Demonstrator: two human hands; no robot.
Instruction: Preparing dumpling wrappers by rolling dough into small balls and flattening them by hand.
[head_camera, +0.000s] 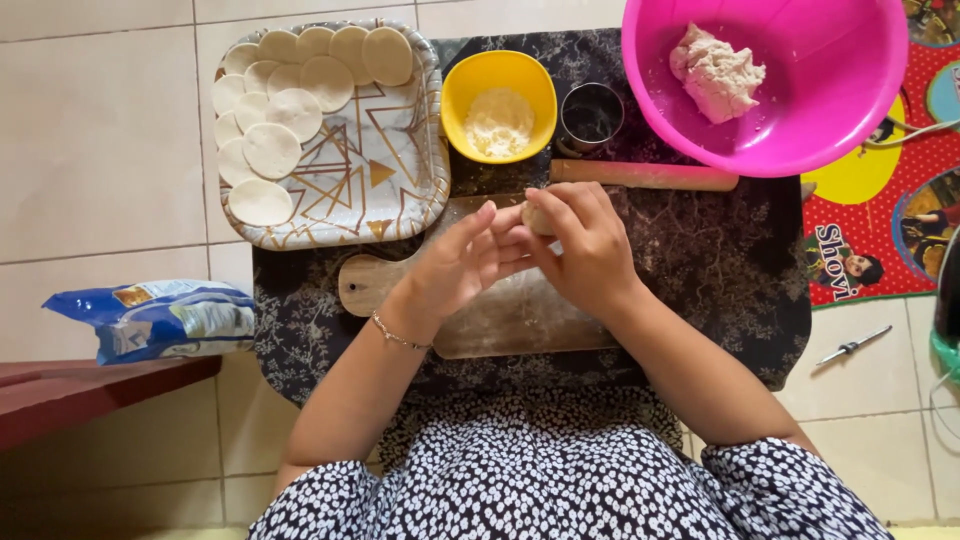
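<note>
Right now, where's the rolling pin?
In the head view, the rolling pin lies above the right hand, just below the pink bowl and metal cup.

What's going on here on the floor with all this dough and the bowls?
A person holds a small ball of pale dough between both hands, left hand and right hand, above a floured wooden board. Flat round dough discs line a patterned rectangular tray. Beside it stand a yellow bowl of flour, a small metal cup, a wooden rolling pin and a big pink plastic bowl holding a dough lump.
</note>
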